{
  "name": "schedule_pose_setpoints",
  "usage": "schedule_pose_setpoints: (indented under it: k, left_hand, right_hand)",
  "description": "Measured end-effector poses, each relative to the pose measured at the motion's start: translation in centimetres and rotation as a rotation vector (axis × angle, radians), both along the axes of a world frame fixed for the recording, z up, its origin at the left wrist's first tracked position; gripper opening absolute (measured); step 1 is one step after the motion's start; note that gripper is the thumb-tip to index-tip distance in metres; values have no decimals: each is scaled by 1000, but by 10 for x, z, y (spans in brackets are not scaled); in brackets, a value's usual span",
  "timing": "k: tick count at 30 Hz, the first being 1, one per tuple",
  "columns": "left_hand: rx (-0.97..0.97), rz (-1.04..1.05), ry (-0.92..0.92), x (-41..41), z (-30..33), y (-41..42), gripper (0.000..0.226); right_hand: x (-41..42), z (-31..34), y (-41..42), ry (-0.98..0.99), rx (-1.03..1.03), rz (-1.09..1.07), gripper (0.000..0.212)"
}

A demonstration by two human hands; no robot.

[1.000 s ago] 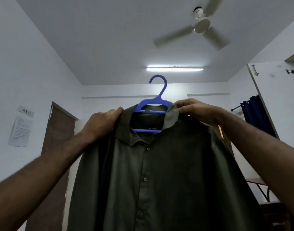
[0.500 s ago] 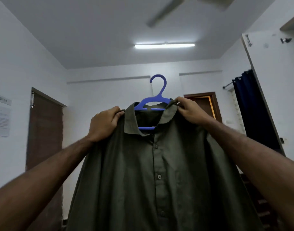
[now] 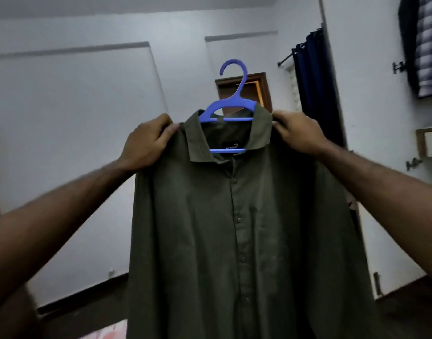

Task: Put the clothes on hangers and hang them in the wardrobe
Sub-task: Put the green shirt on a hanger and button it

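— So what has changed from a moment ago?

— Mostly the room behind. The ceiling light that showed above has gone out of view; now a white wall [image 3: 70, 123] fills the left, the brown door [image 3: 241, 90] sits right behind the hook, and a checked garment [image 3: 429, 45] hangs at the top right beside the dark blue curtain [image 3: 312, 89].

— And the olive shirt [image 3: 234, 228]?

— Held up mid-frame as before, buttoned front facing, draped on the blue hanger [image 3: 228, 111], whose hook stands free above the collar, hooked on nothing.

— The hands?

— The left hand [image 3: 146, 140] still grips the shirt's shoulder beside the collar, fingers curled round the cloth. The right hand [image 3: 295, 133] keeps pinching the other shoulder at the collar edge.
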State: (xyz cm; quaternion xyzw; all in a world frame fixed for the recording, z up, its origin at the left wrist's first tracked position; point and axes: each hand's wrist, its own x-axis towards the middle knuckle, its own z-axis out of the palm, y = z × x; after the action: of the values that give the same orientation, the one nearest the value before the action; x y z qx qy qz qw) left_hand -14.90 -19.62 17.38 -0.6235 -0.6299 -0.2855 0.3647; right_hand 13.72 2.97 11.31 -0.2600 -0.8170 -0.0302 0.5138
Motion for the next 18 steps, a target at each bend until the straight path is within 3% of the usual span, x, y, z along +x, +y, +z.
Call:
schedule_pose_setpoints:
  k: [6, 13, 18]
  left_hand:
    - [-214, -68, 43, 91, 129, 127, 20]
    - [-195, -255, 0, 178, 262, 232, 16]
    - [-88, -394, -31, 245, 309, 284, 16]
  right_hand:
    - [109, 131, 84, -69, -97, -65, 16]
    - [227, 282, 141, -136, -160, -208, 13]
    - [302, 353, 163, -136, -91, -379, 14]
